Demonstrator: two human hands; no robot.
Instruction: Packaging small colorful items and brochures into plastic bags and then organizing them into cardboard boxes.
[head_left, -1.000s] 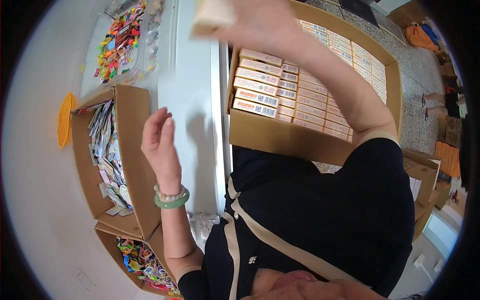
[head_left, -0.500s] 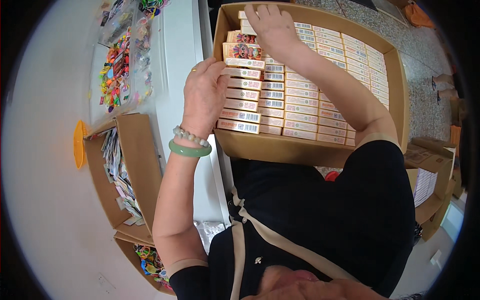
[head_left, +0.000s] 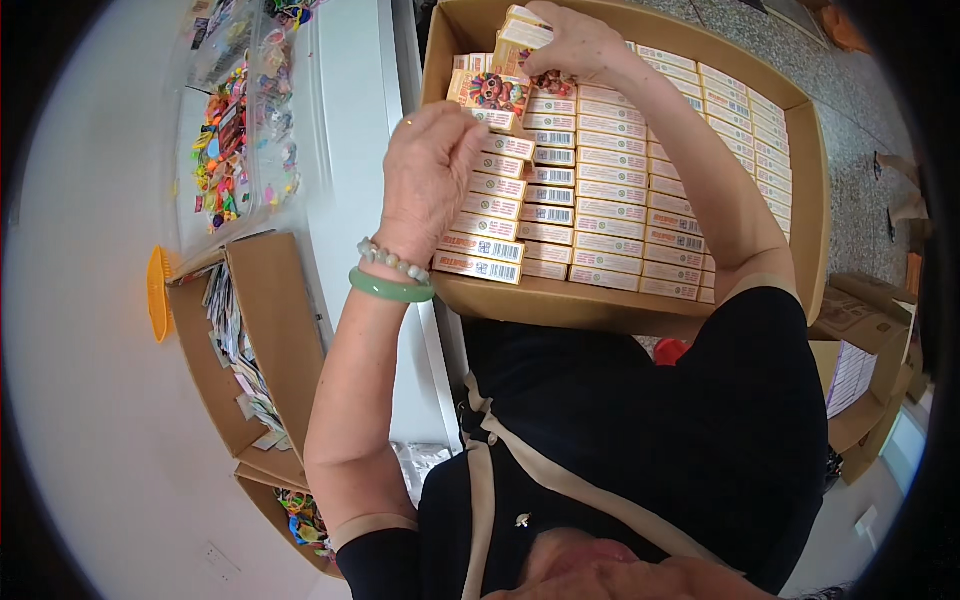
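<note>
A large cardboard carton (head_left: 560, 306) in front of me holds tight rows of small white-and-orange boxes (head_left: 610, 220). My right hand (head_left: 585, 48) is at the carton's far left part, thumb and fingers closed around a small box (head_left: 523, 36) lifted above the others. At the carton's left wall my left hand (head_left: 430, 165), with a green bangle and a beaded bracelet, has curled fingers on the near end of a tilted small box (head_left: 492, 92). That box's printed cartoon face is turned up. The left fingertips are partly hidden behind the hand.
On the white table (head_left: 350, 130) at left lie clear plastic bags (head_left: 270, 110) of colourful trinkets. Nearer me stands an open cardboard box (head_left: 275, 330) of flat packets, beside an orange plastic scoop-like piece (head_left: 158, 293). Another carton (head_left: 868, 385) is at right on the floor.
My right hand has drawn back slightly, now clearly gripping a raised small box. My left hand has shifted right and away from me, and the picture-side-up box beside it has tilted.
</note>
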